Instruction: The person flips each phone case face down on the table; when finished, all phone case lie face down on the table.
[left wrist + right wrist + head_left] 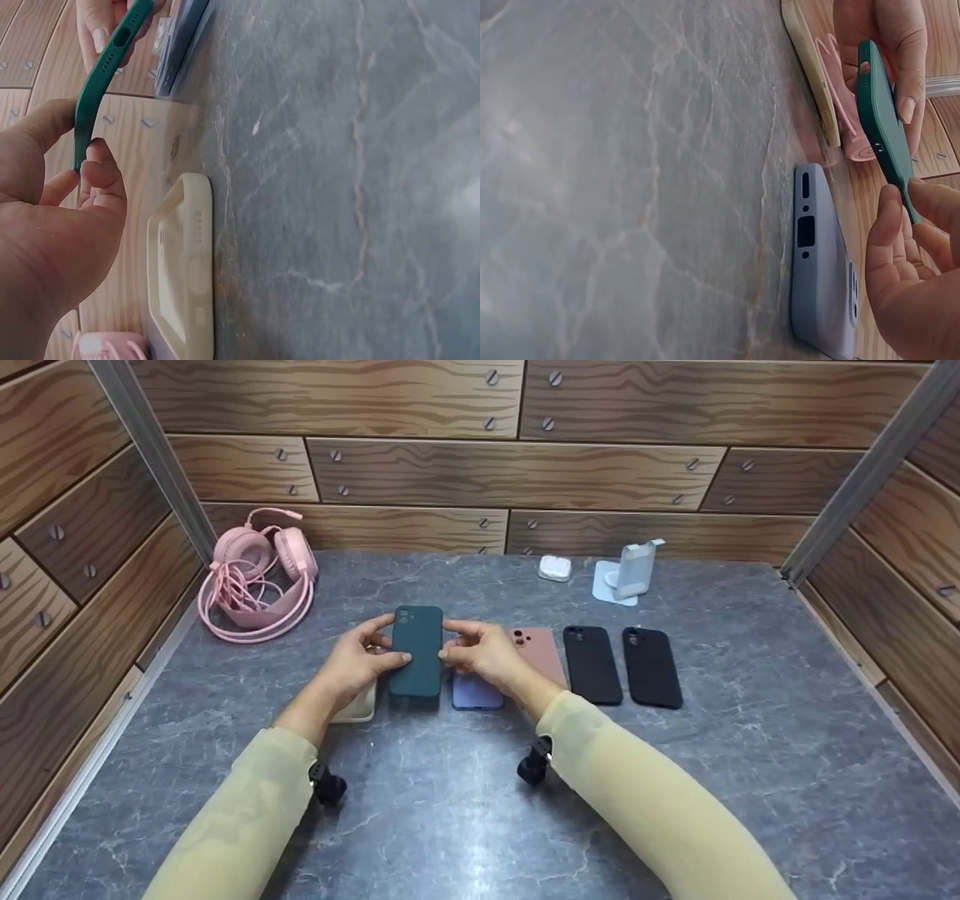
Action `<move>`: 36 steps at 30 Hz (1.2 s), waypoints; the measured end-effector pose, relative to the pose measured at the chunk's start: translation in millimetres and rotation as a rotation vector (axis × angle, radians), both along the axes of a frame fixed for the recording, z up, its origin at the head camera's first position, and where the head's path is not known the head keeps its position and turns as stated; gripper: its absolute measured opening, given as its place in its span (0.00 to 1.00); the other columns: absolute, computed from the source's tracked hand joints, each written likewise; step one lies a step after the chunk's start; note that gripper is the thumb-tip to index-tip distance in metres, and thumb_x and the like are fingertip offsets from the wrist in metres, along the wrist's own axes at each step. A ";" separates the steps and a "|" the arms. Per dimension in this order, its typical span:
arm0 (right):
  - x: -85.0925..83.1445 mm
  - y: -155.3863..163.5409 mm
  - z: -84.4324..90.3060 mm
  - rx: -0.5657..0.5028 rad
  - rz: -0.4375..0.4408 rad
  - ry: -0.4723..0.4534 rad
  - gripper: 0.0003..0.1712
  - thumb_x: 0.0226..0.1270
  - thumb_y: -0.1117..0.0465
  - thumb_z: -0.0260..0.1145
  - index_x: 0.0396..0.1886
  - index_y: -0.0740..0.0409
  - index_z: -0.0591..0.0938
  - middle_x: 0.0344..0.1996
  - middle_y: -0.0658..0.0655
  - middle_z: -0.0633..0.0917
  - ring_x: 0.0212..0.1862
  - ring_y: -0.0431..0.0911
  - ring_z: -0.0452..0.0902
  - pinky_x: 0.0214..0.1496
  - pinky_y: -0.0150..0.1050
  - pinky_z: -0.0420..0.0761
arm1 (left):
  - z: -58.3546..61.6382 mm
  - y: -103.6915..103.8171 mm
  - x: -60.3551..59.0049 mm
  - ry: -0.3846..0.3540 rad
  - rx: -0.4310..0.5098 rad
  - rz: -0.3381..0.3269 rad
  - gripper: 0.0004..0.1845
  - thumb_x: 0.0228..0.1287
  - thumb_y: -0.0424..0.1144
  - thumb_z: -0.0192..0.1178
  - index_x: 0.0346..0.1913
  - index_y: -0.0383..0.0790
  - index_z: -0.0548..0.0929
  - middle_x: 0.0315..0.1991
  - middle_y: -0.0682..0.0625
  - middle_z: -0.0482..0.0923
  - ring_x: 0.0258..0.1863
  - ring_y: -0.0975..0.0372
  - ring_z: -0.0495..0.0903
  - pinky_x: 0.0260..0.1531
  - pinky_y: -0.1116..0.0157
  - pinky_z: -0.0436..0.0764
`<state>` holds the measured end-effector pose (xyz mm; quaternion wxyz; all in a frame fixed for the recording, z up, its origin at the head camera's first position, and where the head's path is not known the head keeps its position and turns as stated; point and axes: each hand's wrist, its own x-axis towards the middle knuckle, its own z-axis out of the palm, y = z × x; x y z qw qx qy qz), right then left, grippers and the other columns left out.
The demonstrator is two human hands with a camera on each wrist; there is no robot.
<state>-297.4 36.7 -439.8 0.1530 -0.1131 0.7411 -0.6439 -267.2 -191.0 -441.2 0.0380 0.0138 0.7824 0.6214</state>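
Holding a green phone case up off the grey table, both hands on it, approx. mid-table, slightly left of centre. Left hand gripping the case's left edge, thumb on one face and curled fingertips on the other, pinching narrow. Right hand pinching the right edge, thumb and fingers closing on the rim, fingers bent, not spread. Case tilting in wrist views, lifted clear of the table w/ camera cutout toward the far end. Lying flat under/behind the hands: a cream case just beside the left wrist, partly hidden in head view, and a lilac case just below the right hand, port cutouts facing the wrist cam. Sitting further right in a row: a pink case partly covered by the right hand, then two black cases, side by side, apart from each other. Resting at the far left corner: pink headphones w/ coiled cable. Standing near the back wall: a small white box and a pale phone stand on a round base. Wearing pale yellow sleeves, a small black camera strapped at each wrist.
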 end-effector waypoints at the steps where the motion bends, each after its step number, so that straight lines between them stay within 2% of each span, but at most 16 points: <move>1: 0.2 -0.2 0.0 0.009 0.001 0.007 0.33 0.59 0.68 0.72 0.66 0.54 0.75 0.38 0.57 0.86 0.36 0.45 0.83 0.38 0.42 0.83 | -0.8 -0.4 -0.3 -0.001 -0.003 0.001 0.40 0.54 0.33 0.72 0.71 0.45 0.68 0.49 0.40 0.71 0.42 0.56 0.75 0.39 0.68 0.79; 5: 0.5 -0.4 -0.2 0.027 0.002 0.017 0.35 0.58 0.68 0.73 0.66 0.54 0.75 0.39 0.57 0.86 0.36 0.44 0.82 0.37 0.42 0.83 | -3.2 -1.3 -0.4 -0.003 -0.022 0.000 0.40 0.55 0.34 0.72 0.71 0.45 0.68 0.50 0.39 0.71 0.43 0.56 0.74 0.39 0.68 0.79; 10: 0.0 0.4 -0.4 0.081 -0.008 0.055 0.34 0.57 0.66 0.74 0.65 0.54 0.76 0.39 0.56 0.86 0.35 0.43 0.81 0.32 0.37 0.79 | -3.7 -1.6 -0.4 -0.007 -0.045 -0.010 0.40 0.55 0.35 0.72 0.71 0.46 0.68 0.49 0.40 0.72 0.42 0.56 0.73 0.39 0.67 0.78; 16: -0.7 1.2 -2.1 0.175 -0.010 0.118 0.34 0.57 0.65 0.74 0.65 0.53 0.77 0.38 0.54 0.86 0.43 0.43 0.81 0.40 0.33 0.78 | -5.6 -1.8 0.2 -0.027 -0.073 -0.024 0.40 0.56 0.37 0.72 0.72 0.47 0.67 0.47 0.42 0.72 0.42 0.56 0.72 0.38 0.65 0.76; 21: -1.2 0.9 -5.9 0.222 -0.004 0.150 0.34 0.57 0.65 0.74 0.65 0.53 0.76 0.36 0.52 0.87 0.43 0.44 0.81 0.39 0.34 0.77 | -8.4 -2.2 1.0 -0.042 -0.083 -0.028 0.40 0.55 0.37 0.72 0.72 0.46 0.67 0.47 0.42 0.72 0.43 0.55 0.72 0.37 0.64 0.76; 28: -1.2 -0.2 -9.8 0.266 0.000 0.137 0.34 0.57 0.65 0.74 0.66 0.54 0.76 0.36 0.52 0.86 0.41 0.43 0.80 0.34 0.32 0.75 | -14.7 -1.7 -2.0 -0.024 -0.074 -0.038 0.41 0.54 0.34 0.72 0.72 0.43 0.66 0.44 0.42 0.72 0.39 0.56 0.72 0.36 0.65 0.75; 36: -0.5 -1.2 -9.8 0.314 0.037 0.116 0.37 0.57 0.63 0.74 0.68 0.53 0.73 0.40 0.52 0.85 0.41 0.44 0.78 0.34 0.33 0.76 | -18.8 -2.3 -5.1 0.010 -0.109 -0.048 0.42 0.53 0.32 0.72 0.72 0.40 0.66 0.43 0.42 0.71 0.37 0.58 0.71 0.36 0.67 0.74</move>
